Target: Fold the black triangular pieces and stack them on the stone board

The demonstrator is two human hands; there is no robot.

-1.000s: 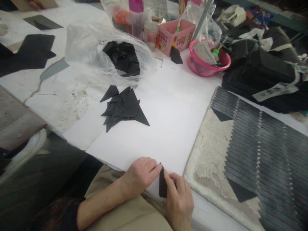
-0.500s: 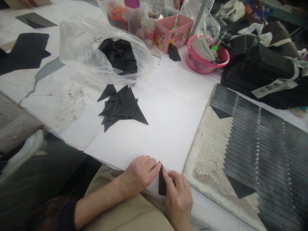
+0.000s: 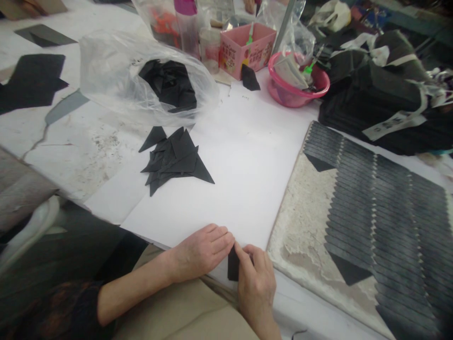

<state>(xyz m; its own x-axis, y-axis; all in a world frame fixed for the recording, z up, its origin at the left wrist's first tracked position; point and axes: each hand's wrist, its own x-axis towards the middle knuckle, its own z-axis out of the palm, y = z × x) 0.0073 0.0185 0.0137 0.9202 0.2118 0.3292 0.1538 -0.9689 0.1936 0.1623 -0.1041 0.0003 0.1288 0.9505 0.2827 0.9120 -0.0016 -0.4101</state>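
Note:
At the table's front edge both hands meet on a small black piece of sheet material [image 3: 232, 265], perhaps leather or fabric. My left hand [image 3: 207, 248] has its fingers closed at the top corner of the piece. My right hand [image 3: 257, 274] pinches the same piece along its right side, thumb and forefinger near that corner. Much of the piece is hidden behind my fingers. Beyond my left hand a loose pile of pointed black pieces [image 3: 173, 158] lies on the white paper [image 3: 240, 174].
To the right, a pale board [image 3: 300, 212] bears overlapping rows of black pieces [image 3: 357, 203]. Farther back are an open clear plastic bag [image 3: 106, 71] with black pieces inside, a pink box [image 3: 231, 54], a pink basin [image 3: 292, 97] and bundled black stacks [image 3: 371, 94].
My left hand's fingers now lie flatter and closer over the piece's top corner, and both hands stay on it. The whole view has shifted slightly.

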